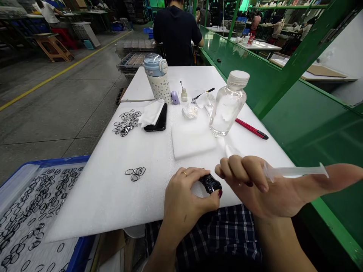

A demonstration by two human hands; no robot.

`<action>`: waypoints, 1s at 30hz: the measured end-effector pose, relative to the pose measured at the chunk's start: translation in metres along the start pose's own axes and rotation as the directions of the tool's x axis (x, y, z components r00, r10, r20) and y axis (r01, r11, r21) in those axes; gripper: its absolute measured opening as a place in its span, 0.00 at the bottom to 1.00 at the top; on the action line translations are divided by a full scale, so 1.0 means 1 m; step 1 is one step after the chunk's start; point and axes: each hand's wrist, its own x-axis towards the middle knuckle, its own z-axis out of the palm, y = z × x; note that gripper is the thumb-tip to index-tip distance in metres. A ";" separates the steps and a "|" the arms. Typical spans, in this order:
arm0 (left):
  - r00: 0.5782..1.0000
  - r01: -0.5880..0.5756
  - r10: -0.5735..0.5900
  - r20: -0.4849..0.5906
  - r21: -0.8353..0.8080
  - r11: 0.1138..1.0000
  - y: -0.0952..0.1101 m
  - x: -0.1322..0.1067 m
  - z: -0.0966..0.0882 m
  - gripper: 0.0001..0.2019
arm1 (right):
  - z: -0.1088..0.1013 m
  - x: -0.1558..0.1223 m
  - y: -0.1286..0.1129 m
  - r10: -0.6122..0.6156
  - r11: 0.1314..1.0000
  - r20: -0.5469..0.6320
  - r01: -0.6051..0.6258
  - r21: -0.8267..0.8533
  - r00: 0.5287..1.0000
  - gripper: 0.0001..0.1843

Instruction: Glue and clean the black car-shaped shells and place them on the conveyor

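Observation:
My left hand (184, 196) pinches a small glossy black part (211, 184) between its fingers and thumb, low over the near edge of the white work surface. To the right, my right hand (263, 185) has its fingers curled around a clear plastic syringe (297, 171). The syringe's plunger end points right along my outstretched thumb, and its tip is hidden behind the fingers. A few thin black rings (135, 173) lie left of my left hand. Beyond both hands sits a white foam pad (193, 141).
Behind the pad stand a clear bottle (228, 104) and a dotted tumbler (157, 79). A red pen (251, 129), crumpled tissue (189, 111), a phone (157, 120) and more rings (127, 121) lie about. A blue-rimmed tray (85, 158) of rings is lower left; a person (178, 34) sits ahead.

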 end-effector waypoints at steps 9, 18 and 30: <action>1.000 0.005 -0.005 0.010 -0.013 1.000 0.003 0.000 0.000 0.15 | 0.016 0.006 0.013 -0.035 0.990 -0.086 0.046 0.130 0.996 0.39; 1.000 -0.005 0.005 0.005 -0.010 1.000 0.002 0.000 0.001 0.14 | 0.016 0.006 0.016 -0.009 0.991 -0.115 0.024 0.132 0.993 0.39; 0.999 -0.032 0.032 0.000 0.011 0.999 0.002 -0.001 0.001 0.15 | 0.021 0.005 0.013 -0.047 0.996 -0.141 0.056 0.063 0.989 0.38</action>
